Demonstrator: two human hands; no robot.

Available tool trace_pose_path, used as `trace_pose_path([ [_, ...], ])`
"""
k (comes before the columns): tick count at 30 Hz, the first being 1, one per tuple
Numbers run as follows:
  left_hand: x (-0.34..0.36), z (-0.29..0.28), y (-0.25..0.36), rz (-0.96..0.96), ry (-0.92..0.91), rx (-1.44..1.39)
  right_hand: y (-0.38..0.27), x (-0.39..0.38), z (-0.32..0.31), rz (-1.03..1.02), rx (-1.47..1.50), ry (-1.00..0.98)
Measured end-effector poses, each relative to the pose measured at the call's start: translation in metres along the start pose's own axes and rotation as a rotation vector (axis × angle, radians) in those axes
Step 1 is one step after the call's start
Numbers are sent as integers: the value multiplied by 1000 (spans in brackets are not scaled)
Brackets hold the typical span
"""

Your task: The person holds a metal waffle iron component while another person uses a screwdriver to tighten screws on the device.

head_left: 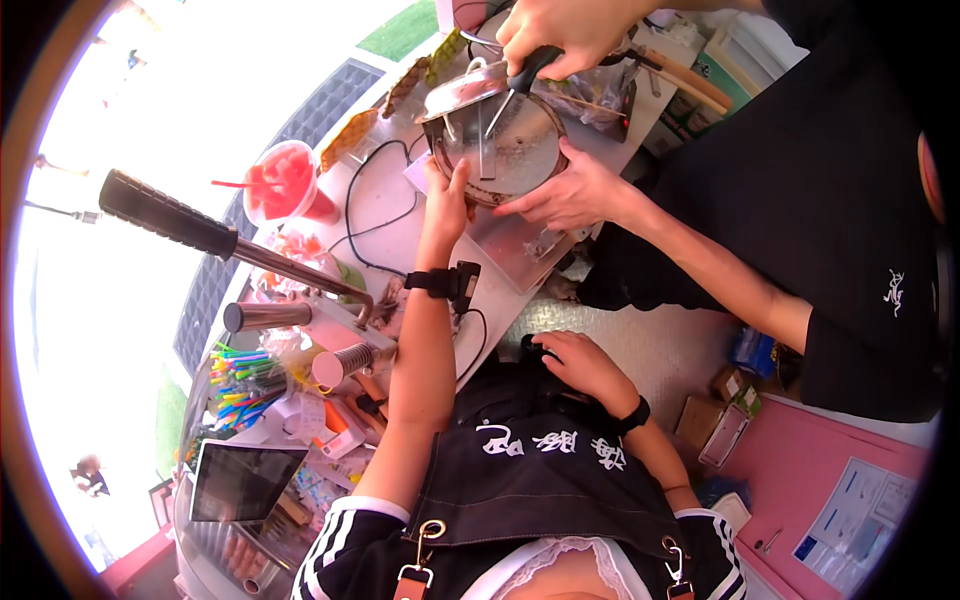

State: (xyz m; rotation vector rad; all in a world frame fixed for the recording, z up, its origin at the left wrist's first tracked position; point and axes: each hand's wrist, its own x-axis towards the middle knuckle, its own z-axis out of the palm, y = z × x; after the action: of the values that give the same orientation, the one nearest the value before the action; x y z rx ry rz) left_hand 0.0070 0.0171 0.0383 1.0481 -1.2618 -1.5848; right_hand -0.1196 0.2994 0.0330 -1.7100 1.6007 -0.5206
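"Pot (525, 155) first: where is it?"

"Near the far end of the counter (500, 295), by its right edge: round, metal, its face toward the camera. Whether it rests on anything, I can't say."

"And the left hand (448, 200)?"

"Holding the pot's near rim, thumb up against it; a black strap (432, 283) circles that wrist."

"The right hand (588, 362)?"

"Low, beside the dark apron (530, 490), off the counter's right edge, fingers loosely stretched. Something black (530, 348) is at the fingertips; I can't tell whether it's held."

"Anyone else?"

"A co-worker (780, 200) in black, at the right. The lower hand (575, 190) holds the pot's right rim; the upper hand (570, 30) grips a black-handled tool (532, 70), its thin shaft in front of the pot's face."

"Along the counter's left edge?"

"A cup (285, 190) of red chunks and, nearer, coloured straws (243, 385)."
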Motion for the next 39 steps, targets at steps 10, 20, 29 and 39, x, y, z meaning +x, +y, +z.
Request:
trace_pose_path([
  [10, -1, 2, 2, -8, 14, 23, 6, -4, 4, 3, -55, -2],
  [20, -3, 3, 7, -18, 18, 0, 6, -7, 5, -2, -56, -8],
  [29, 5, -6, -15, 72, 91, 88, 1, 0, 4, 1, -45, -46],
  [39, 0, 0, -20, 123, 102, 166, 6, 33, 28, 32, 11, -181],
])
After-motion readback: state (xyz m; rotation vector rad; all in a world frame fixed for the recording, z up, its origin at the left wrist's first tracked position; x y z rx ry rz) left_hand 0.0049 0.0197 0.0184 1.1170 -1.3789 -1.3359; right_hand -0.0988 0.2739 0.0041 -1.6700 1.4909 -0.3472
